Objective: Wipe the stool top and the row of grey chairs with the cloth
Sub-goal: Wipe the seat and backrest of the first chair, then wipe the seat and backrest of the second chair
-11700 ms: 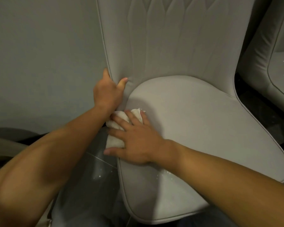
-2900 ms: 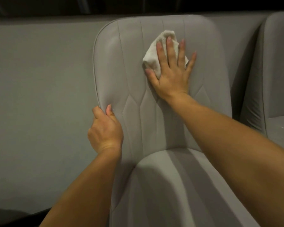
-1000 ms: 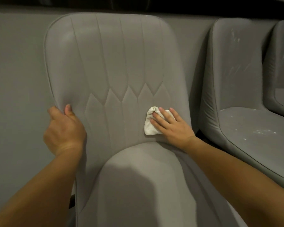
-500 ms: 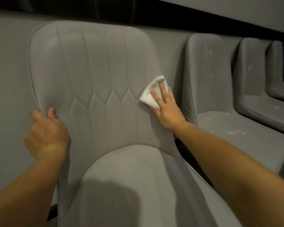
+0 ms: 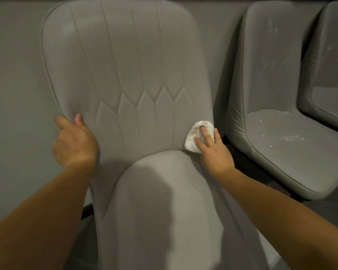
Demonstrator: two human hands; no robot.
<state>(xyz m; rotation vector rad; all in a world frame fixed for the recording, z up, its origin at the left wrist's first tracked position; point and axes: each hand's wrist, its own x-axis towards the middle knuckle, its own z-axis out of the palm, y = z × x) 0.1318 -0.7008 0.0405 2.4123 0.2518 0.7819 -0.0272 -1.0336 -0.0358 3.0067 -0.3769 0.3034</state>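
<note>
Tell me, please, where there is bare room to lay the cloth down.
Free: the near grey padded chair's seat, between both forearms. Speckled: the neighbouring chair's seat. Crowded: the backrest's lower right edge, under the right hand and white cloth.

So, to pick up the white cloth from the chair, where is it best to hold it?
Probably pinch the bunched top of the white cloth, coming from above. The right hand presses its lower part flat against the chair backrest, so only that rounded upper lump stands free.
</note>
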